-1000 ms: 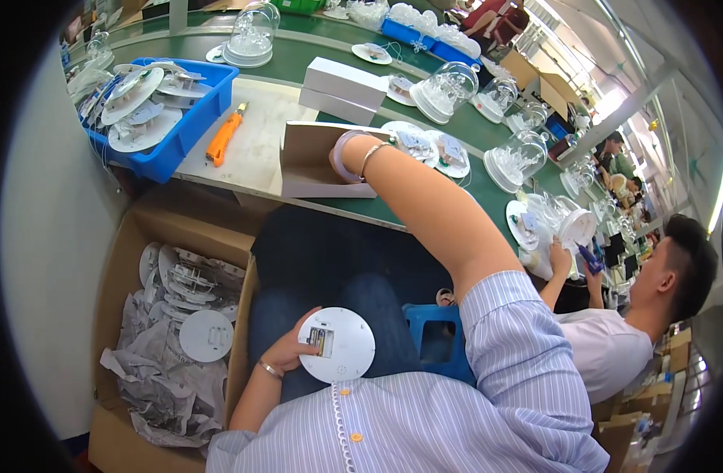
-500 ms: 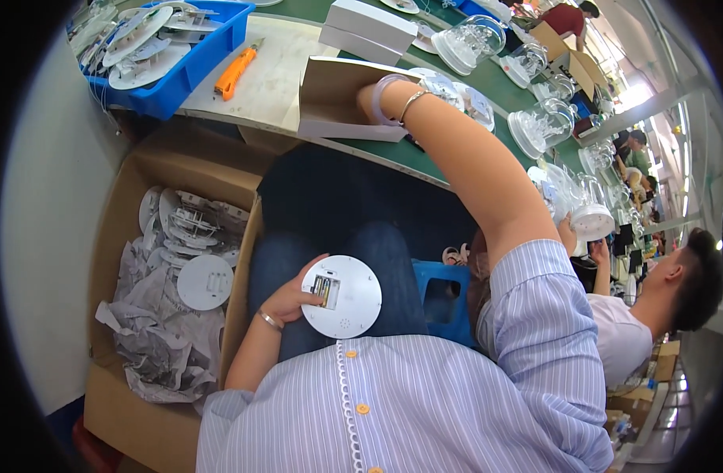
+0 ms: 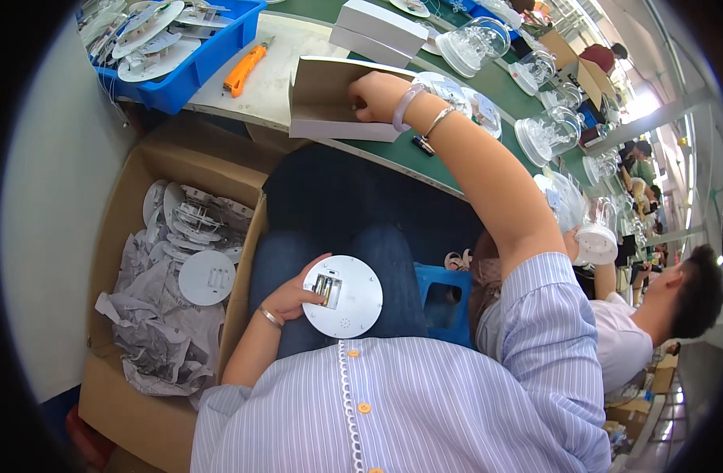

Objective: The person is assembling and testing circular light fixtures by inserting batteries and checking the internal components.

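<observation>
Right grip [image 3: 380,96], earlier hidden inside the open white box [image 3: 330,128], now in view, fingers curled.

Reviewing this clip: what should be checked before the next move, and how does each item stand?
1. White disc held: ok, in the left hand.
2. Battery compartment covered: not ok, open.
3. Batteries fully seated: cannot tell.
4. Right hand empty: cannot tell, curled at the open white box.
5. Orange cutter apart from both hands: ok.

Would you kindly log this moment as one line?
left hand: holds white disc, batteries showing | right hand: at open box, grip contents unclear
</observation>
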A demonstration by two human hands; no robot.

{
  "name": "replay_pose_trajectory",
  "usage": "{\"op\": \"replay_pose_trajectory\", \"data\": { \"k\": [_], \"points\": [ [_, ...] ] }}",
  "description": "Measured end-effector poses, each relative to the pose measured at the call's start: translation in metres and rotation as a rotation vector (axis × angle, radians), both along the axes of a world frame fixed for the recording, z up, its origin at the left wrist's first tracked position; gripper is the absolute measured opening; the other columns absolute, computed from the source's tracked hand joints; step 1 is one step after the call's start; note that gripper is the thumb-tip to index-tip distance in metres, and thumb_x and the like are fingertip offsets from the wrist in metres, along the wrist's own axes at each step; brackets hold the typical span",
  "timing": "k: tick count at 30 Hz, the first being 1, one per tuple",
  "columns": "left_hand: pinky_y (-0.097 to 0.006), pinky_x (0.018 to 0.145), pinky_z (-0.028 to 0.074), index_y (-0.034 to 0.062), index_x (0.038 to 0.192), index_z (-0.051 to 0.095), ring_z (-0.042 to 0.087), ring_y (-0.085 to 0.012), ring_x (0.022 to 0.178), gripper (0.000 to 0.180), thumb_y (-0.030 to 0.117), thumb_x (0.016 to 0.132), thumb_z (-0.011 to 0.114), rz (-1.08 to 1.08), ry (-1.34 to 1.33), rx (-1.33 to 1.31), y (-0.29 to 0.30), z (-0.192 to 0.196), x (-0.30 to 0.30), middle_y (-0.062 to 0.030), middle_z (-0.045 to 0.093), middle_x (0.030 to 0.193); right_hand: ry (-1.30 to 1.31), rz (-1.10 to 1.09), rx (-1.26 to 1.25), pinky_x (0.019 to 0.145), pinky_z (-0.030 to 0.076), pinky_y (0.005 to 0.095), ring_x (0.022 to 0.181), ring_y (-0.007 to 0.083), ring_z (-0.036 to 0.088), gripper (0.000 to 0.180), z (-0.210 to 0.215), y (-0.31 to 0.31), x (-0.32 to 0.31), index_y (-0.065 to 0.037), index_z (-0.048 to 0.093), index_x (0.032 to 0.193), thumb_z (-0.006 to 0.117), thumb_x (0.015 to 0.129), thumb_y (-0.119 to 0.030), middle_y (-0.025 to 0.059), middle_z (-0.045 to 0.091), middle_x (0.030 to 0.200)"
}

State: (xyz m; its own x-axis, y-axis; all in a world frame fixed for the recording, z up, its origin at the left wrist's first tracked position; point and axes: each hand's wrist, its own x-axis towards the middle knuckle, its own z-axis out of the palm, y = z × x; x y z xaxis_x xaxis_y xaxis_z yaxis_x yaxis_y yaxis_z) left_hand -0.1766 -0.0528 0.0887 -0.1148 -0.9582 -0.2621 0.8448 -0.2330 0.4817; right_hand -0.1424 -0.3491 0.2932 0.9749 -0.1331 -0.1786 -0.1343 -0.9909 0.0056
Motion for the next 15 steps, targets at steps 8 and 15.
{"op": "replay_pose_trajectory", "data": {
  "k": [8, 15],
  "points": [
    [-0.033, 0.093, 0.033, 0.0112, 0.131, 0.022, 0.040, -0.0203, 0.112, 0.087, -0.011, 0.057, 0.063, 0.009, 0.014, -0.005, 0.003, -0.007, -0.005, -0.0075, 0.040, 0.123, -0.687, 0.012, 0.499, 0.063, 0.046, 0.0227, 0.067, 0.0129, 0.057, 0.019, 0.003, 0.039, -0.045, -0.001, 0.051, 0.088, 0.057, 0.072, -0.008, 0.0077, 0.056, 0.076],
    [-0.034, 0.080, 0.046, 0.0038, 0.113, 0.040, 0.055, -0.0221, 0.091, 0.051, -0.013, 0.065, 0.048, 0.379, -0.015, 0.190, 0.003, -0.003, -0.011, -0.0132, 0.053, 0.100, -0.694, -0.376, 1.184, 0.059, 0.042, 0.0177, 0.068, 0.0062, 0.049, 0.024, -0.029, 0.121, -0.132, -0.002, 0.054, 0.101, 0.056, 0.076, -0.004, 0.0005, 0.050, 0.077]
  ]
}}
